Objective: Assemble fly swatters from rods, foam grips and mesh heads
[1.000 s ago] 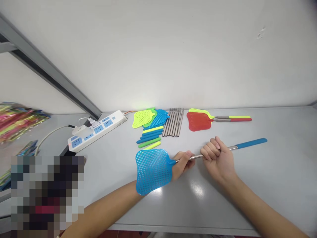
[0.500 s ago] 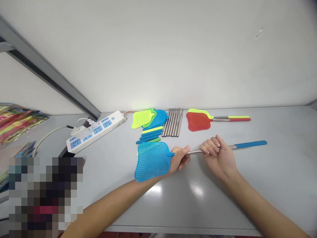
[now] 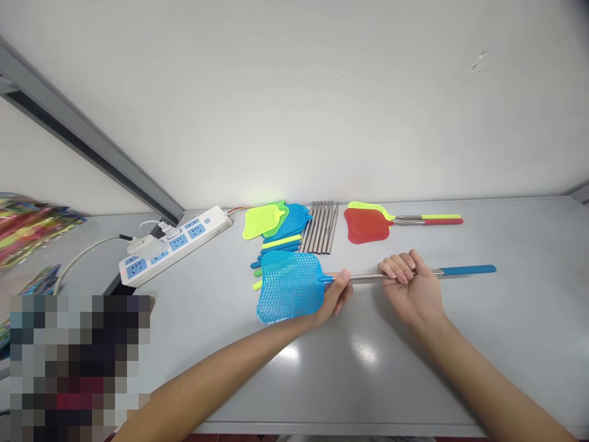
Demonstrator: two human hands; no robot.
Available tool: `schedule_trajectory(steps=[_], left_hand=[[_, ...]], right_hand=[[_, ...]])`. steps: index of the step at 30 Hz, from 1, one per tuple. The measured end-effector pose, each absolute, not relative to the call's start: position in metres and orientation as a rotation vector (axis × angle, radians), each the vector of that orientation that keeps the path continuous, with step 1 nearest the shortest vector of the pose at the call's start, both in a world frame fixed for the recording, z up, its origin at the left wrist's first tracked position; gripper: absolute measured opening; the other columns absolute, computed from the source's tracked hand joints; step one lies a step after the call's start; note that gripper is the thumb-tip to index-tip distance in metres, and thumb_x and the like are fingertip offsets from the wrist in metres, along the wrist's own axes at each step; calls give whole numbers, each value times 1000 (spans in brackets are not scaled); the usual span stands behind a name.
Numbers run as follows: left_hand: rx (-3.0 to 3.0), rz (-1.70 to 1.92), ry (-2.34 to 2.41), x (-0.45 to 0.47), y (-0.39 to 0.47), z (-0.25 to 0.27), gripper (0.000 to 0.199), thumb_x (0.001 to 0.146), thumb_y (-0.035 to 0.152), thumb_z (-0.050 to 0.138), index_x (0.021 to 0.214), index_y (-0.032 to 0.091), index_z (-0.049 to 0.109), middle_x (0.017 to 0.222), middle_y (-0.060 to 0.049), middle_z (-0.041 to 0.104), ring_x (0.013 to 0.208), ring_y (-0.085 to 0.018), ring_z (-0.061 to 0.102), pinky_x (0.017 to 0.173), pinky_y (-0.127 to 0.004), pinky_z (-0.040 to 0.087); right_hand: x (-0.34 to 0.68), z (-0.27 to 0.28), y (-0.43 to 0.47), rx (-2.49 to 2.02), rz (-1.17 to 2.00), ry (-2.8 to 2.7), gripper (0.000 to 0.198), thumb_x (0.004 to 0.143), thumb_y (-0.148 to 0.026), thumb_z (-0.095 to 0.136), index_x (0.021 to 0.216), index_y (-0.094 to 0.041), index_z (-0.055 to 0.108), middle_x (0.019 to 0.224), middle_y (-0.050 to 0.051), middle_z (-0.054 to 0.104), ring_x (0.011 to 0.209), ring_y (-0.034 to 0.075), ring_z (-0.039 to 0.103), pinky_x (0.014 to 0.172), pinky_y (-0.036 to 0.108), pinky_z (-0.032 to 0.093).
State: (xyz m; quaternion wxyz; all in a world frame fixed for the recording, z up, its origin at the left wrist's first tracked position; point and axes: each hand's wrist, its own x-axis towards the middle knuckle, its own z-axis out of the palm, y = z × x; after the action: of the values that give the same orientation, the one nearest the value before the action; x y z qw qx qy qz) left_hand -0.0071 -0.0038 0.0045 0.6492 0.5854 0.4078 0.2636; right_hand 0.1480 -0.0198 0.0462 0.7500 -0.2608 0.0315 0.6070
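Observation:
A fly swatter with a blue mesh head (image 3: 291, 286), a metal rod and a blue grip (image 3: 469, 270) lies across both my hands above the table. My left hand (image 3: 337, 296) pinches the rod beside the neck of the head. Farther right, the fingers of my right hand (image 3: 409, 279) are wrapped round the rod just short of the blue grip. Behind the swatter, partly covered by its head, lie several blue, green and yellow grip sleeves (image 3: 281, 243). Several metal rods (image 3: 318, 230) lie side by side near the wall.
Loose yellow, green and blue swatter heads (image 3: 262, 222) overlap beside the rods. A red swatter (image 3: 368, 226) rests partly over a yellow one at the back right. To the left are a white power strip (image 3: 177, 245) with plugs and some plastic-wrapped packages (image 3: 34, 227).
The swatter's head has tilted and shifted slightly up and right with my left hand. My right hand has moved a little to the right, still gripping the rod.

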Motion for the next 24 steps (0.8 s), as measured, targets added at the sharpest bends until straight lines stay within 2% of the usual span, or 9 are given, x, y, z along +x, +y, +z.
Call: schedule_trajectory(steps=[4, 8, 13, 16, 18, 21, 24], left_hand=[[1375, 681, 851, -5, -4, 12, 44, 86, 52, 25, 66, 18, 44, 41, 7, 34, 40, -8, 33, 46, -21, 29], [1334, 756, 811, -4, -4, 12, 37, 84, 53, 33, 77, 18, 45, 45, 8, 36, 39, -7, 34, 45, -20, 29], [1065, 895, 782, -3, -3, 4, 46, 77, 61, 37, 82, 16, 49, 49, 6, 40, 41, -8, 38, 43, -21, 33], [815, 1039, 795, -2, 0, 3, 47, 75, 62, 38, 75, 16, 49, 54, 2, 49, 44, -10, 44, 41, -22, 36], [704, 1141, 773, -1, 2, 6, 44, 73, 60, 42, 80, 17, 50, 65, 0, 57, 47, -12, 49, 40, -23, 38], [600, 1184, 729, -1, 6, 12, 44, 76, 56, 41, 85, 16, 54, 71, -3, 63, 52, -15, 56, 45, -26, 44], [525, 1126, 690, -3, 10, 14, 46, 78, 54, 39, 89, 14, 58, 78, -6, 66, 71, -20, 63, 60, -30, 50]], right_hand=[[158, 47, -16, -600, 1283, 61, 32, 87, -17, 35, 56, -18, 25, 48, -8, 15, 38, 6, 23, 40, 18, 32], [168, 49, -12, -609, 1253, 43, 32, 87, -17, 33, 55, -18, 25, 48, -8, 16, 38, 6, 23, 40, 18, 32], [178, 53, -10, -647, 1204, 25, 32, 87, -17, 33, 55, -18, 25, 47, -7, 18, 37, 6, 22, 38, 19, 31], [186, 55, -8, -677, 1193, 60, 30, 85, -14, 33, 56, -19, 25, 47, -7, 19, 37, 6, 21, 37, 19, 29], [194, 55, -6, -675, 1180, 76, 29, 83, -12, 33, 56, -19, 24, 47, -7, 19, 37, 7, 21, 37, 19, 28], [210, 53, -3, -668, 1155, 59, 28, 82, -10, 32, 56, -19, 23, 46, -7, 16, 36, 7, 19, 36, 19, 27], [224, 49, -1, -686, 1170, 51, 28, 81, -9, 31, 57, -19, 23, 46, -8, 15, 34, 6, 18, 34, 19, 24]])
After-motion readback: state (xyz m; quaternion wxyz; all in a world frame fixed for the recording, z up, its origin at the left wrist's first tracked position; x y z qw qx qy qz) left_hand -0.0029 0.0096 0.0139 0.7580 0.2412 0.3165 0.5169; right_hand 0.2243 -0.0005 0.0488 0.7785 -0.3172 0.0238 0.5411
